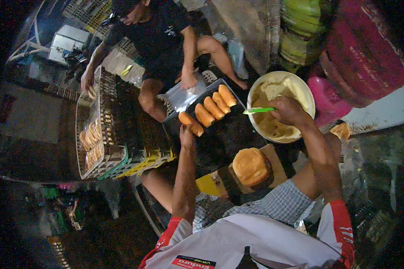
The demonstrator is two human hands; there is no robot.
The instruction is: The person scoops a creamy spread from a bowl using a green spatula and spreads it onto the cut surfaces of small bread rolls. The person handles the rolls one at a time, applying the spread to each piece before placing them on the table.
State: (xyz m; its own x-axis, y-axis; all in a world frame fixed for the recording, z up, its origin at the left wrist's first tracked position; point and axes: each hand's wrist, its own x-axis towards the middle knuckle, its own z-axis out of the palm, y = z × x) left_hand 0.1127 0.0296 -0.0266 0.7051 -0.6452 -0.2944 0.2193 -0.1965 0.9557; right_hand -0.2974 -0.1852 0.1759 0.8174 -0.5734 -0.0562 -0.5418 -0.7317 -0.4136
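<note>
Nearest, we find a round loaf (250, 165) on brown cardboard (279, 169), in front of the person's checked shorts (274, 197). Beyond it, we record the left hand (187, 136) with its fingers closed on the lower part of a bun (191, 123), at the near edge of a tray (184, 99). We count four more buns (214, 108) side by side in that tray, right of the held one. We note the right hand (289, 110) gripping a green spatula (261, 110); its blade, smeared pale, points left across the rim of a tub (311, 105). The tub contains cream (278, 88). To the left we observe stacked crates (155, 162) with bread (93, 134) in the white one. Farther off sits a co-worker (155, 45), one hand at the tray, the other over the crates; we cannot tell what those fingers grip. At upper right we log green cylinders (300, 33).
</note>
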